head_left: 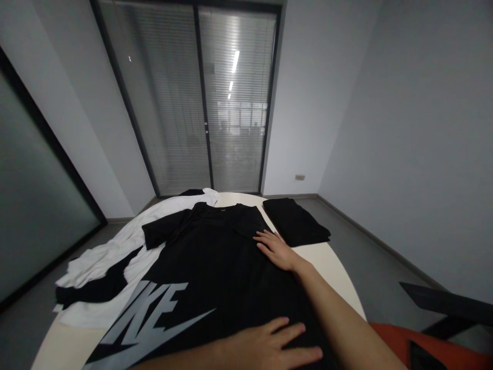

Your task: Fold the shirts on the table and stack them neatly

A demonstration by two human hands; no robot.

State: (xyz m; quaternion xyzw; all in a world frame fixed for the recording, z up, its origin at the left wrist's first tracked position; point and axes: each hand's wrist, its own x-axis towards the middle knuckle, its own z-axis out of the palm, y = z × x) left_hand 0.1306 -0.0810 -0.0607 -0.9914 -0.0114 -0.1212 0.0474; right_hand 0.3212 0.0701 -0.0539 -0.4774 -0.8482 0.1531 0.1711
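A black T-shirt (pixel 215 262) with a large grey print lies spread on the table, its collar toward the far end. One sleeve sticks out at the left; at the right the sleeve seems to lie folded over the body. My right hand (pixel 277 250) rests on the shirt's right edge near that sleeve, fingers stretched out. Closer to me, my left hand (pixel 269 344) reaches across the lower part of the shirt, palm down with fingers spread. Neither hand grips anything.
A folded black garment (pixel 295 221) lies at the table's right edge. White and black clothes (pixel 103 257) are heaped along the left side of the pale round table (pixel 342 267). An orange chair (pixel 389 339) stands at the lower right. Glass doors (pixel 208 103) are behind.
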